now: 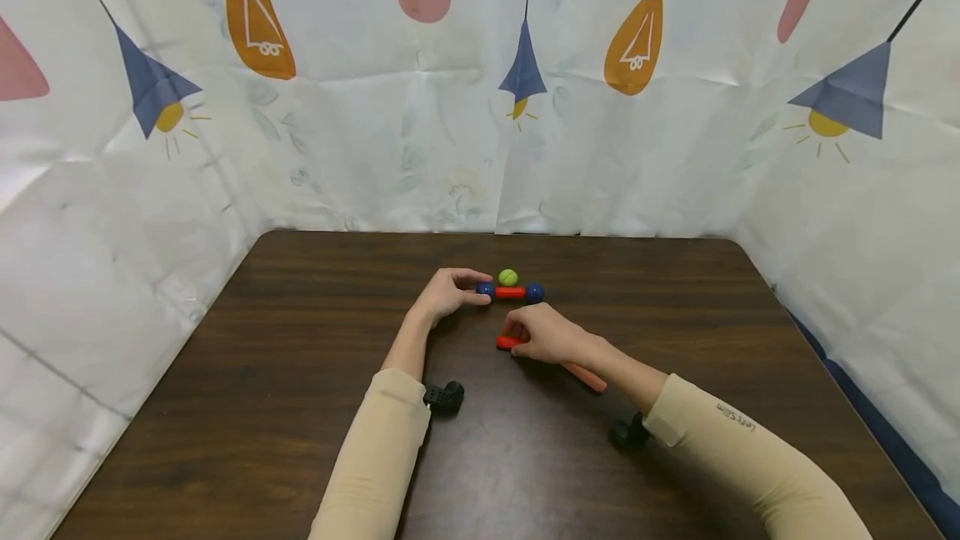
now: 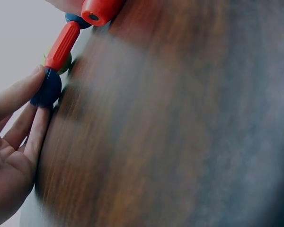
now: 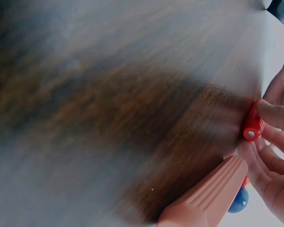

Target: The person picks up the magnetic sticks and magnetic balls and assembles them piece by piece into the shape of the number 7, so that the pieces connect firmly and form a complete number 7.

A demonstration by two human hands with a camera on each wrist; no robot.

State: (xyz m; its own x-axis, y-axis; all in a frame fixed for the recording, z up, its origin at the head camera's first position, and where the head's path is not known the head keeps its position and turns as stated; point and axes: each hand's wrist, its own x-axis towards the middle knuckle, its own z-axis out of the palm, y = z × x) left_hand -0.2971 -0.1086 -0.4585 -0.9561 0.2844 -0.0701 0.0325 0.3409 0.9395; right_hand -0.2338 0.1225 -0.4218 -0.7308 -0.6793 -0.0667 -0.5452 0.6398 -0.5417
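Note:
My left hand [image 1: 442, 295] pinches a dark blue ball [image 1: 486, 290] between thumb and fingers. That ball sits at the left end of a short red ribbed rod [image 1: 510, 292], with another blue ball [image 1: 535, 292] at its right end. Right behind the rod is a yellow-green ball [image 1: 508, 277]; I cannot tell whether it touches. Nearer to me, the right hand [image 1: 553, 334] grips a second red rod [image 3: 254, 124] by thumb and fingers, low over the table. In the right wrist view, this rod's end shows a small pale spot. A salmon-coloured ribbed stick [image 1: 587, 378] lies beside the right wrist.
The dark wood-grain table [image 1: 337, 307] has rounded far corners. A white curtain [image 1: 360, 148] printed with lamps and bulbs hangs behind it and at both sides. Black wrist devices [image 1: 446, 397] sit at both cuffs.

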